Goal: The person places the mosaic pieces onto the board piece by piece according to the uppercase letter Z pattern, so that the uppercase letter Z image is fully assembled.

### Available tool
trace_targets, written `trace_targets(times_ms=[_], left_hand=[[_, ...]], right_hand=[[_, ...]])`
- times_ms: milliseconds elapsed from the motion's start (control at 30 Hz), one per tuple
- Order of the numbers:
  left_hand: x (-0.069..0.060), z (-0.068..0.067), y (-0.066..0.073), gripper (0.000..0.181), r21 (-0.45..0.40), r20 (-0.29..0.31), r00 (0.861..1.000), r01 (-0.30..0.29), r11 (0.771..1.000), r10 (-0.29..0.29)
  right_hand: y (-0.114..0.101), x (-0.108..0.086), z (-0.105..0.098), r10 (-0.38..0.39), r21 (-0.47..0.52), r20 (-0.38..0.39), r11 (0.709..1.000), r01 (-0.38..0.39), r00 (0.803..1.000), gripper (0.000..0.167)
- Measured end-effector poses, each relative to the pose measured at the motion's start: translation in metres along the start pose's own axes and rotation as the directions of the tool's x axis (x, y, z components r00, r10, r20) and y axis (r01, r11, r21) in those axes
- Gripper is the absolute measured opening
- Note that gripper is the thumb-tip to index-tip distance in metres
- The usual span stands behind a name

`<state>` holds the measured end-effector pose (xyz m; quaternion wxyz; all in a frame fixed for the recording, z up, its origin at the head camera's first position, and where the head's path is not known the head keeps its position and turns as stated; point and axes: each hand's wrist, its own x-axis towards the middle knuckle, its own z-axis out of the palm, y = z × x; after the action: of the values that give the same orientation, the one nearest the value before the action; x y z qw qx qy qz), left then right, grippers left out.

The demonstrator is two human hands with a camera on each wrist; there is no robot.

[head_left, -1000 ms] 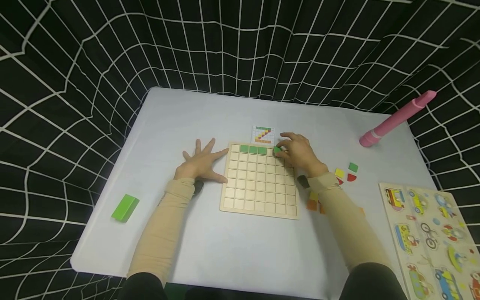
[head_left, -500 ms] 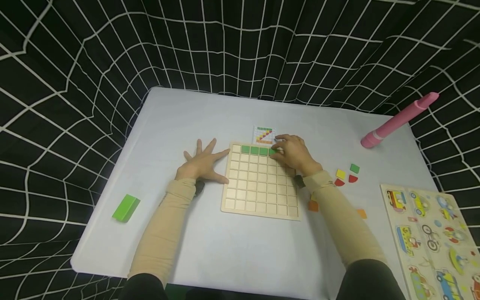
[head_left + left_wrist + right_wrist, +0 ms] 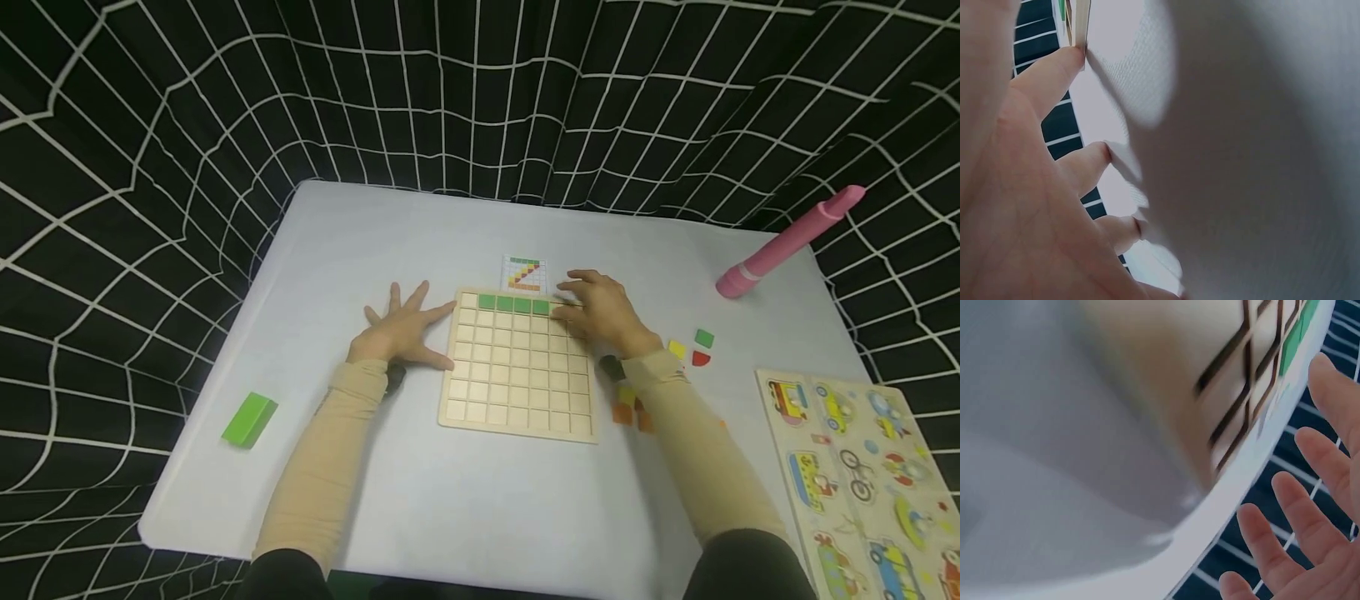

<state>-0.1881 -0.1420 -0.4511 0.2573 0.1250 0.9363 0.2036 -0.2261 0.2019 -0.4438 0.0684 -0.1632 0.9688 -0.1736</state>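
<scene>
A square wooden grid board [image 3: 498,371] lies on the white table, with several green square tiles [image 3: 523,305] side by side in its far row. My left hand [image 3: 397,335] is spread flat at the board's left side, its thumb and a fingertip touching the edge; the left wrist view shows one finger against the board's rim [image 3: 1082,28]. Over the far right corner, my right hand [image 3: 603,312] hovers with relaxed fingers just right of the last green tile. Nothing sits between those fingers [image 3: 1300,515] in the right wrist view.
Beyond the board lies a printed pattern card [image 3: 525,273]. Loose orange [image 3: 622,414], yellow, red [image 3: 701,358] and green tiles [image 3: 704,338] lie to the right, partly under the right forearm. A picture puzzle board [image 3: 862,467], pink tube [image 3: 783,246] and green block [image 3: 251,420] stand around.
My right hand has set the green tile into the far row beside the others, let go and drawn back slightly to the right. The left hand stays in place.
</scene>
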Motion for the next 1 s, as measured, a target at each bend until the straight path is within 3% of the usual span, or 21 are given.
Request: trace_targets(times_ms=[200,433,667,833,1000], left_hand=[[0.0,0.0,-0.002,0.112,0.025,0.003,1.0,-0.009,1.0,0.009],[-0.001,0.0,-0.002,0.112,0.024,-0.007,1.0,-0.009,1.0,0.01],[0.001,0.001,0.0,0.111,0.024,-0.01,1.0,-0.017,1.0,0.018],[0.002,0.0,0.0,0.112,0.034,-0.005,1.0,-0.014,0.999,0.014],[0.0,0.001,-0.002,0.112,0.026,-0.001,1.0,-0.013,1.0,0.013]], right_hand=[[0.027,-0.02,-0.016,0.031,-0.018,-0.043,0.999,-0.032,0.999,0.053],[0.063,-0.048,-0.032,0.128,-0.001,-0.063,0.992,-0.128,0.99,0.057],[0.108,-0.087,-0.047,0.21,-0.008,-0.076,0.977,-0.211,0.975,0.058],[0.137,-0.116,-0.055,0.275,-0.014,-0.038,0.961,-0.276,0.961,0.058],[0.154,-0.13,-0.05,0.299,-0.019,-0.018,0.954,-0.3,0.954,0.057]])
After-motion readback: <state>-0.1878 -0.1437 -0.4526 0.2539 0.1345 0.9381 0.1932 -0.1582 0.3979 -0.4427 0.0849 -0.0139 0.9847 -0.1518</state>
